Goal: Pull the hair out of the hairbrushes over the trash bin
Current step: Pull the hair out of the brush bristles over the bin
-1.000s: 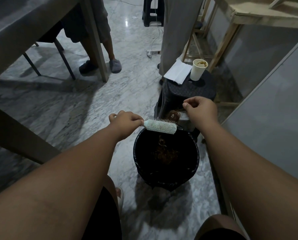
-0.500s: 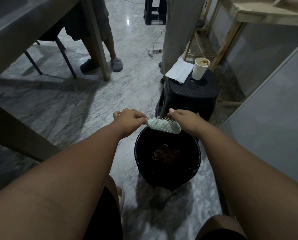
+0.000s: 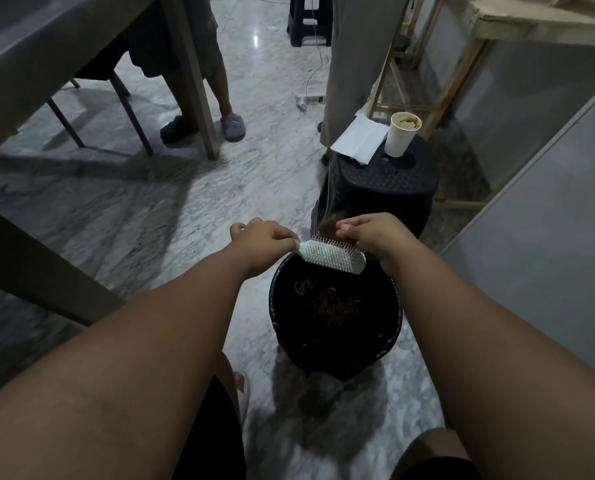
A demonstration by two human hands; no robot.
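Note:
A pale green hairbrush (image 3: 330,255) with white bristles lies level over the far rim of the black trash bin (image 3: 389,344). My left hand (image 3: 263,242) is shut on its handle. My right hand (image 3: 372,237) is at the far end of the brush head, fingers pinched on a brown tuft of hair (image 3: 329,226) that rises from the bristles. Brown clumps of hair (image 3: 334,304) lie at the bottom of the bin.
A black plastic stool (image 3: 382,183) stands just behind the bin, with a paper cup (image 3: 401,133) and white paper (image 3: 358,138) on it. A person's legs in slippers (image 3: 233,126) stand by a table leg (image 3: 195,84). A grey panel (image 3: 538,237) runs along the right.
My right hand dropped an earlier tuft, came back down to the bristles, and now lifts a new brown tuft off the brush. The left hand keeps the brush over the bin.

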